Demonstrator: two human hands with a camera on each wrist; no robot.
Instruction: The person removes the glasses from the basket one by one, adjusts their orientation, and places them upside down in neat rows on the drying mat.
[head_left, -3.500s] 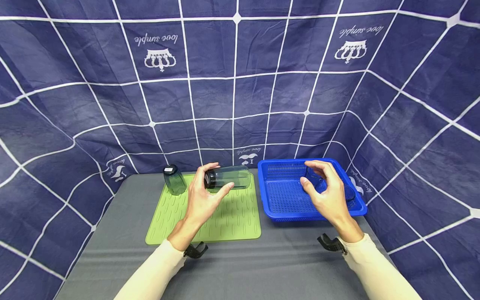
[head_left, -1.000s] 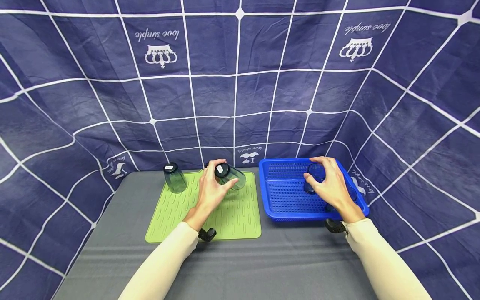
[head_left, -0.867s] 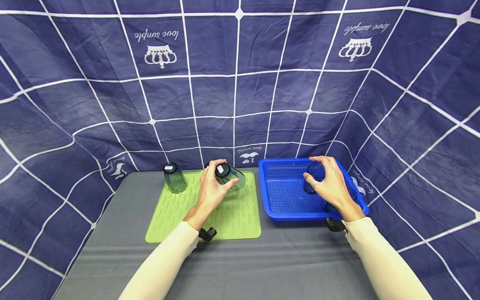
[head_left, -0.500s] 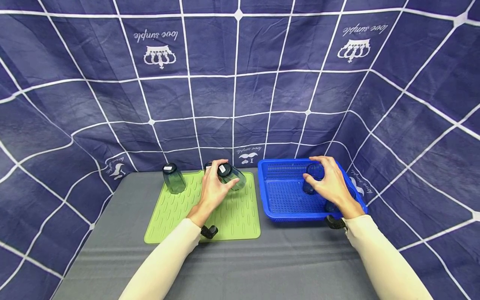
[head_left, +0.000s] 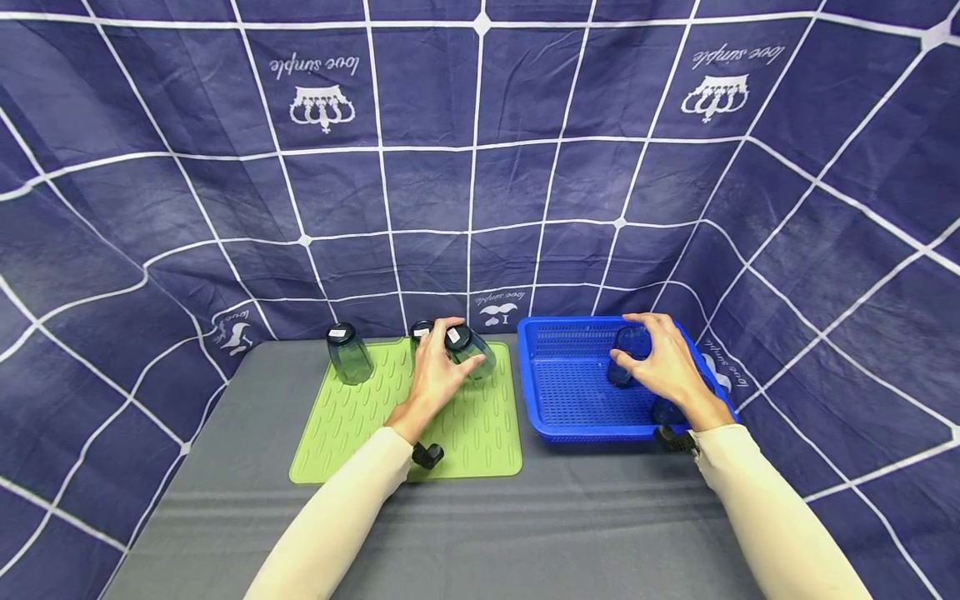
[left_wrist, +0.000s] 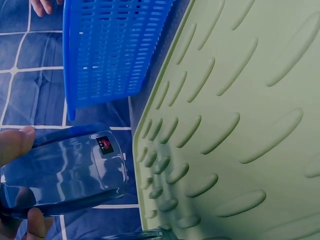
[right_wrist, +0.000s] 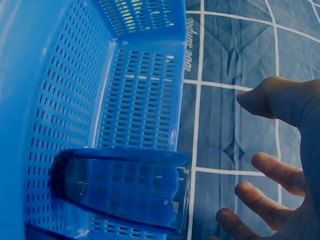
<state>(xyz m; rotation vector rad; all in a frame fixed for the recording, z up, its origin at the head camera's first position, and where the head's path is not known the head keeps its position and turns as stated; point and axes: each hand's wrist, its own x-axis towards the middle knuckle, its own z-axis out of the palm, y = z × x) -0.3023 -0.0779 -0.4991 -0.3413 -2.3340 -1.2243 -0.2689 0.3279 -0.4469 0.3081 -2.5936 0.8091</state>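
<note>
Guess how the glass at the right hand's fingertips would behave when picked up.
The glass may slip a little, since its sides look smooth and shiny. It seems stiff but probably breakable, being see-through like real glass. Its thick, dark bottom hints that much of its weight sits low.

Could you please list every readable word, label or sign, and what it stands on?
"love simple": repeated on the blue cloth, upside down in the head view, with crowns and moustaches.
Too small: white labels on three glasses.
Too blurred: dark sticker on glass in left hand.
</note>
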